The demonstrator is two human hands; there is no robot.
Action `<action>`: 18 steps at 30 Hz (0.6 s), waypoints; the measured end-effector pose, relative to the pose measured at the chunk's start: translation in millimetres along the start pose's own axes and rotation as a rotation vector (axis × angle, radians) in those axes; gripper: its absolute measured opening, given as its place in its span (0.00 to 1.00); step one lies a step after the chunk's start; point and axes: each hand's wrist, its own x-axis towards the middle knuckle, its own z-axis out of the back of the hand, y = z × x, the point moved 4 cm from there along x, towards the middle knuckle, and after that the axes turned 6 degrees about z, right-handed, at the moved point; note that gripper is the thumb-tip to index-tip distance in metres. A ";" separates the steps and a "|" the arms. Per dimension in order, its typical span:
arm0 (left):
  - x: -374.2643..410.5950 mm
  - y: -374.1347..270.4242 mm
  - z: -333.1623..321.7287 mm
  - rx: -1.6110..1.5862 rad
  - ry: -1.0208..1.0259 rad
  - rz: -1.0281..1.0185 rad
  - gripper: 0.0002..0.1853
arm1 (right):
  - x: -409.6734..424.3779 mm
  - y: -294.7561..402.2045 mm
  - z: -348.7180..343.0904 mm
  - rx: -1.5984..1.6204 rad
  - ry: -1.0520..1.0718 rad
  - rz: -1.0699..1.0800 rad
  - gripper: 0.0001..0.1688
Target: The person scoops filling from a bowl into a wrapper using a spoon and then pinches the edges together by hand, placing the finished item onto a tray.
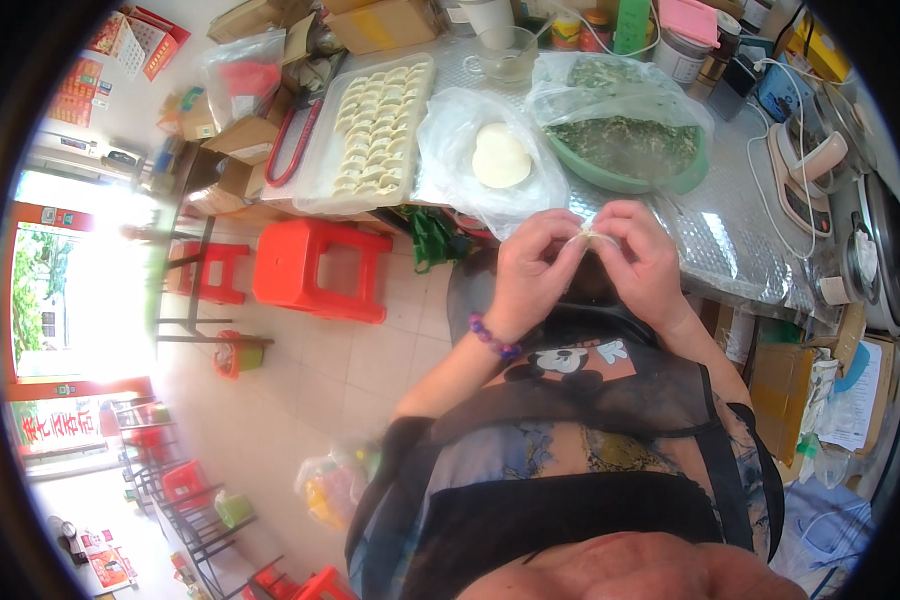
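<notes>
My left hand (544, 262) and my right hand (637, 259) meet at the table's near edge, fingertips pinching a small piece of pale dough (589, 234) between them. Most of that piece is hidden by the fingers. Just beyond my hands, pale round dough wrappers (500, 157) lie on a clear plastic bag (450, 135). To their left, folded dumplings stand in rows in a translucent plastic tray (315, 176). A green bowl (664, 182) at the right holds chopped green filling (622, 146), partly covered by thin plastic.
A glass mug (504, 60) and jars stand at the back of the metallic-looking table cover (720, 232). At the right are a kitchen scale (802, 187), a white cable and pots. Cardboard boxes (382, 26) stand back left. A red plastic stool (292, 262) is on the floor at left.
</notes>
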 end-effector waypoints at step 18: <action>-3.9 2.9 -0.8 0.132 -0.140 -0.244 0.12 | 1.2 3.9 -1.4 0.056 -0.088 0.096 0.08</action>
